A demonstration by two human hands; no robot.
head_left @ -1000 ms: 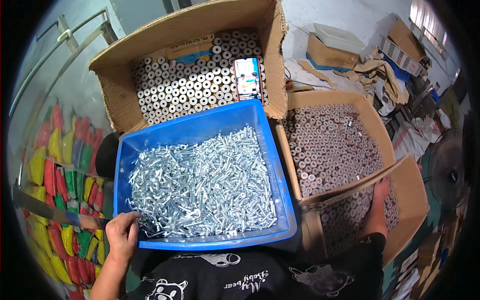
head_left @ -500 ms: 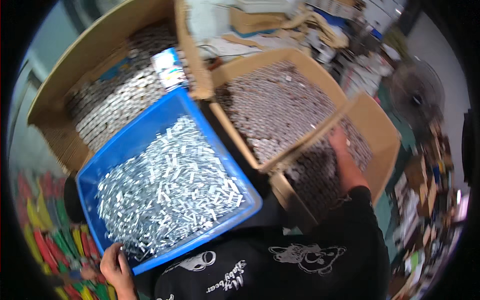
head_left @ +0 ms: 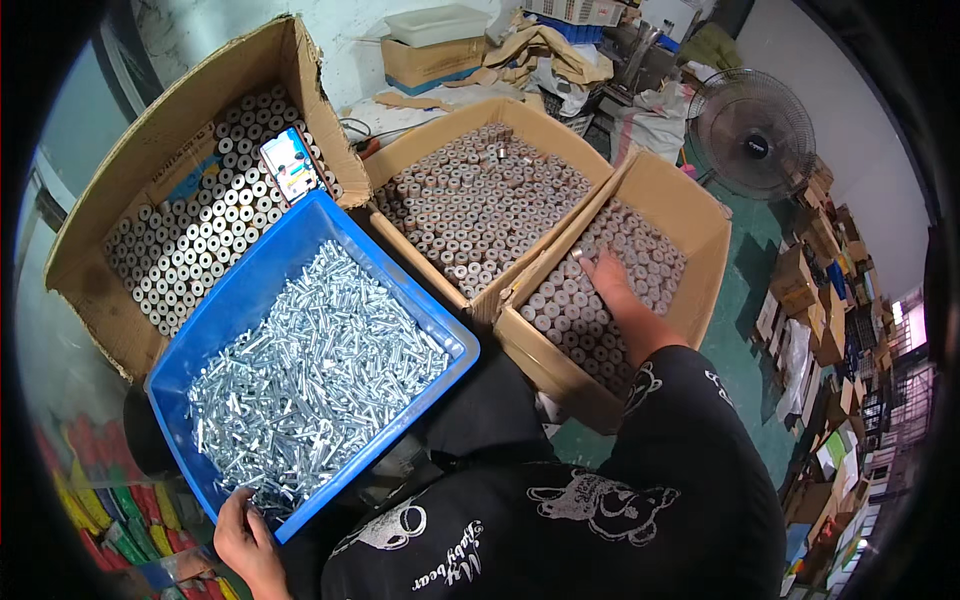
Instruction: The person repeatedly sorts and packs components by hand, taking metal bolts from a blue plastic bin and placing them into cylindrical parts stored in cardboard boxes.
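My left hand (head_left: 245, 540) is at the near left corner of a blue plastic tub (head_left: 385, 268), its fingers curled over the rim. The tub holds a heap of short silver metal pins (head_left: 320, 370). My right hand (head_left: 612, 280) reaches into the right cardboard carton (head_left: 695, 225), which contains rows of round metal cylinders (head_left: 585, 325) with holes in their ends. At its fingertips is a small shiny metal cylinder (head_left: 577, 254), seemingly pinched; the finger undersides are hidden.
Similar cylinders fill the middle carton (head_left: 560, 125) and the large left carton (head_left: 75, 255). A lit phone (head_left: 292, 165) leans at the tub's far corner. Beyond the cartons stands a fan (head_left: 752, 140). Stacked cardboard (head_left: 800, 290) lines the right side.
The view has shifted right and sharpened. My right hand has moved toward the far left side of its carton. My left hand stays at the tub's corner.
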